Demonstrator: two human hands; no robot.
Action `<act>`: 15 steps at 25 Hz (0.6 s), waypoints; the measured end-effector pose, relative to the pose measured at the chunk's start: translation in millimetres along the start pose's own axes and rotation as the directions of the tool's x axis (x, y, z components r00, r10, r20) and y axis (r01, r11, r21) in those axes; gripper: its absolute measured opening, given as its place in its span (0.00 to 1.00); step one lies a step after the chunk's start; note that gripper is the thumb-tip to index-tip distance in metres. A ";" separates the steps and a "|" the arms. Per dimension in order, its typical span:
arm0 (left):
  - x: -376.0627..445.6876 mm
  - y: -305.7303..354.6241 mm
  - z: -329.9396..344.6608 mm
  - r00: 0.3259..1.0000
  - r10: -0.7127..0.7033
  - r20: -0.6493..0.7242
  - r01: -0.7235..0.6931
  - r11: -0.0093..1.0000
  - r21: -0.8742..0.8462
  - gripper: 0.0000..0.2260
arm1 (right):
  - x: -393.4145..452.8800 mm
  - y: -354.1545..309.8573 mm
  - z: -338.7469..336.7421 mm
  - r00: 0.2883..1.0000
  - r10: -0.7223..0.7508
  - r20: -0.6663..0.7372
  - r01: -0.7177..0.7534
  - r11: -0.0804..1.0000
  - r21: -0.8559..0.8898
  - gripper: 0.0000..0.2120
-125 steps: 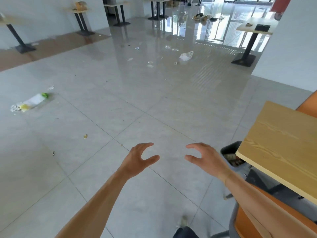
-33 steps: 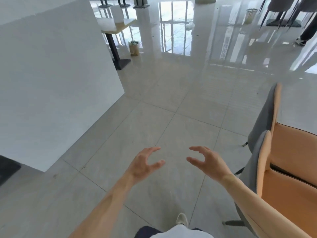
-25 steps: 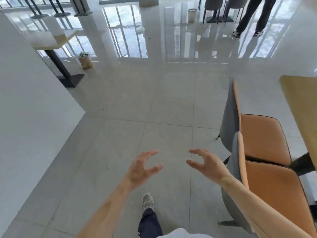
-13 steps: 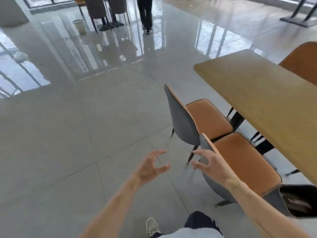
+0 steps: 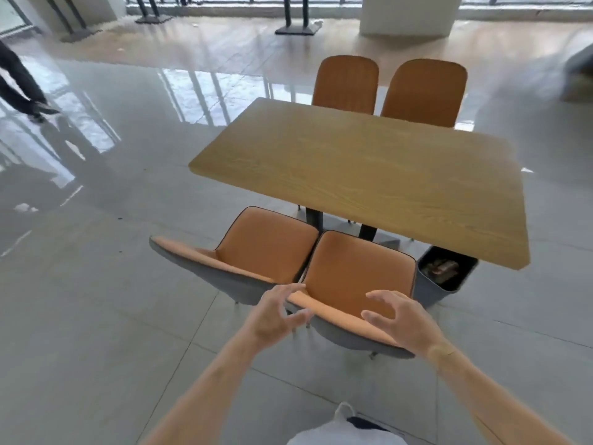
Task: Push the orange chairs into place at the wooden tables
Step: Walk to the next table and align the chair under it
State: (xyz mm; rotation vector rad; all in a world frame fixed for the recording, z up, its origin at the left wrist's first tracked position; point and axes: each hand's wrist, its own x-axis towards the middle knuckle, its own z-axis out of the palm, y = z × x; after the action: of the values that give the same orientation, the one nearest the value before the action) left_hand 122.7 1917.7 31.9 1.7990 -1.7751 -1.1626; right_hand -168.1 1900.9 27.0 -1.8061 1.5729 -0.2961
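A person's two hands hover over the backrest of the near chair (image 5: 356,277) at a wooden counter (image 5: 362,175), about to push it in. The left hand (image 5: 272,317) sits at the backrest's left corner, its fingers (image 5: 290,292) spread and curled, not yet closed on anything; whether they touch the rim cannot be told. The right hand (image 5: 406,322) hangs over the rim's right half, fingers (image 5: 378,297) likewise spread and empty.

The chair stands just beyond the fingertips, seat facing the counter, backrest toward the person. Its wide backrest runs left to right beneath both hands, slightly skewed, right end nearer the person. The seat's front edge lies at the counter's near edge, not under it. A second chair (image 5: 256,252) touches its left side, angled further out. Two more chairs (image 5: 346,85) are tucked in on the far side.

To do the step well, both hands should likely settle evenly on the rim and press straight toward the counter, the right a little harder to square the chair. A bin (image 5: 446,277), beyond the right fingers beside the seat, and the counter's legs (image 5: 314,216) could catch it.
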 end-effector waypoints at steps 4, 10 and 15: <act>40.0 0.0 -0.8 0.992 0.036 0.120 -0.051 0.991 0.124 0.27 | 3.4 16.5 5.5 0.991 0.118 -0.059 -0.115 0.992 0.045 0.25; 69.6 -32.3 4.2 0.914 -0.022 0.406 -0.173 0.883 0.437 0.32 | -11.5 7.2 47.1 0.945 0.323 -0.044 -0.319 0.944 0.083 0.27; 82.1 -44.0 15.9 0.881 0.006 0.473 -0.236 0.872 0.429 0.36 | -25.9 -15.7 75.3 0.874 0.461 -0.151 -0.476 0.875 -0.084 0.33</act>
State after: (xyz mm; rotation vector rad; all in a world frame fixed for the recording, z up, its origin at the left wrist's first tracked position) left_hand 129.1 1851.1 -34.9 1.7028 -2.6120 -1.2519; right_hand -117.3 1952.1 -10.1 -1.4445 2.0984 -0.0858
